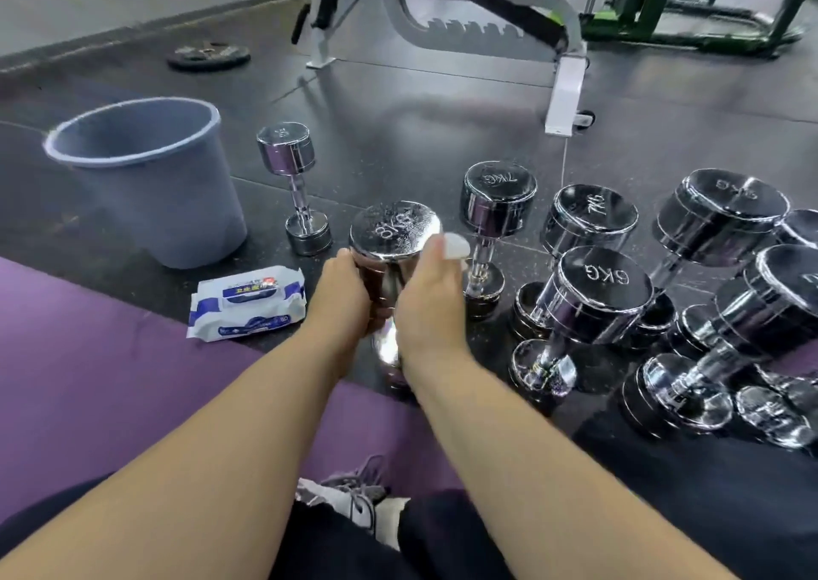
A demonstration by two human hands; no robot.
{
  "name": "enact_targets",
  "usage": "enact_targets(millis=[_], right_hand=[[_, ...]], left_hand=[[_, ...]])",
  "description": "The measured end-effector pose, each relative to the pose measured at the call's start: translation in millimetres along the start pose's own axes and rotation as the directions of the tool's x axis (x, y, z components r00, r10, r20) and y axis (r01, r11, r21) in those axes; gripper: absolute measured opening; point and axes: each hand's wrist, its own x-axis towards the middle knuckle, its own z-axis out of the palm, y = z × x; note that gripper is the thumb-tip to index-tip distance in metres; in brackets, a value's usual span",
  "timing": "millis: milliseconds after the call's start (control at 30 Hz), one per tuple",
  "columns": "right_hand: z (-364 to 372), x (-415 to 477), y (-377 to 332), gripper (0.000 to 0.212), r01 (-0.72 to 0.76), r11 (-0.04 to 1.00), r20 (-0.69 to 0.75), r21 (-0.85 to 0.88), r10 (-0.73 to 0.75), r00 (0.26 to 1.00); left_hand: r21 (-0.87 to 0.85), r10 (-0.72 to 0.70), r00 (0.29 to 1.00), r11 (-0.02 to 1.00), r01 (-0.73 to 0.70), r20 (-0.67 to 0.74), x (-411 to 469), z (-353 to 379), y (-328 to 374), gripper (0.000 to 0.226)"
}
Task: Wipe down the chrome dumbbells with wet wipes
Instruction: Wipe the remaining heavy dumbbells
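A chrome dumbbell marked 8KG (393, 230) stands upright on the floor in front of me. My left hand (343, 292) grips its upper head from the left. My right hand (431, 300) presses a white wet wipe (456, 245) against the right side of that head. The wipe shows only above my fingers. The dumbbell's handle and lower head are mostly hidden behind my hands. A white and blue pack of wet wipes (248, 303) lies on the floor to the left, at the edge of the purple mat (88, 358).
A grey plastic bucket (146, 181) stands at the left. A small chrome dumbbell (294, 185) is upright beside it. Several chrome dumbbells (597, 287) crowd the floor to the right. A weight bench (562, 70) and a black weight plate (208, 55) lie further back.
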Motion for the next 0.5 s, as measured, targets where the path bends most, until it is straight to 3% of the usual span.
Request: enact_targets(millis=[67,167,200,233,300,333,400,500], right_hand=[[-6,27,-16,0.052,-0.162,0.986,-0.039,0.048,0.164,0.986],[-3,1,-10,0.084,-0.126,0.991,-0.109,0.04,0.13,0.985],[5,-16,-4,0.085,-0.149,0.985,-0.107,0.084,0.158,0.982],[13,-26,4,0.076,-0.222,0.963,-0.077,0.156,0.236,0.969],[18,-30,11,0.032,-0.286,0.897,-0.007,0.337,0.307,0.952],[13,-23,14,0.026,-0.324,0.859,0.01,0.397,0.349,0.937],[3,-12,16,0.035,-0.427,0.804,0.022,0.413,0.46,0.887],[-8,-10,23,0.024,-0.432,0.814,-0.07,0.389,0.493,0.867]], left_hand=[[-0.061,-0.089,0.995,0.994,0.091,0.037,-1,1,-3,0.039],[-0.029,-0.123,0.989,0.992,0.126,0.082,-6,5,-2,0.049],[-0.03,-0.117,0.99,0.992,0.12,0.078,-5,5,-1,0.047],[-0.017,-0.104,0.993,0.994,0.105,0.064,-5,4,0,0.042],[-0.018,-0.083,0.996,0.996,0.084,0.034,-7,2,3,0.029],[-0.049,-0.114,0.993,0.992,0.116,0.043,-8,1,5,0.03],[-0.089,-0.197,0.977,0.975,0.204,0.074,-9,-2,4,0.03],[0.03,-0.252,0.943,0.967,0.251,0.216,-17,-8,4,0.024]])
